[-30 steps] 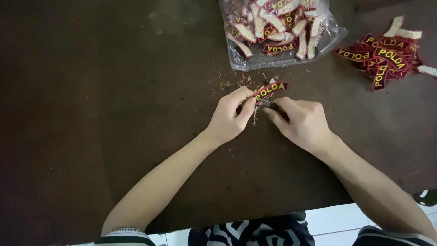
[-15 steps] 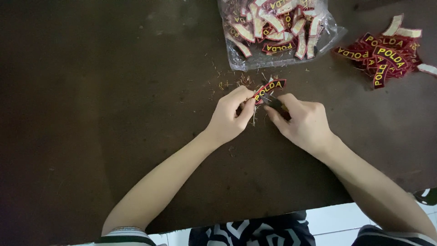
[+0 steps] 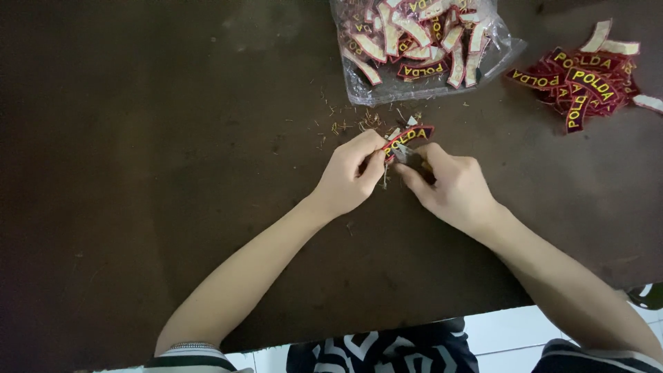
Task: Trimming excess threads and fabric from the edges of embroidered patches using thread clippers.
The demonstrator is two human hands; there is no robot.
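Desk [image 3: 138, 173]: dark brown, fills nearly the whole view; its near edge runs along the bottom, with pale floor tiles [image 3: 511, 331] showing below it.
Open room: the whole left half of the desk is bare, and so is the stretch right of the hands and below the pile.
Bag [image 3: 421, 48]: clear plastic, at the top edge just above the hands, stuffed with curved patches; its top is cut off by the frame.
Pile [image 3: 587, 79]: loose dark red patches with yellow lettering, top right, well apart from the hands; a few pale backs face up, and one at the right edge is cut off.
Left hand [image 3: 352, 176]: fingers pinched shut on the left end of the patch.
Right hand [image 3: 452, 186]: closed around a small tool [image 3: 407, 155] just beside the patch; the tool is mostly hidden by the fingers and I cannot tell its kind.
Patch [image 3: 411, 135]: curved, dark red with yellow border, held between the two hands just above the desk, directly below the bag.
Scraps [image 3: 352, 124]: fine thread bits scattered on the desk between the bag and the hands.
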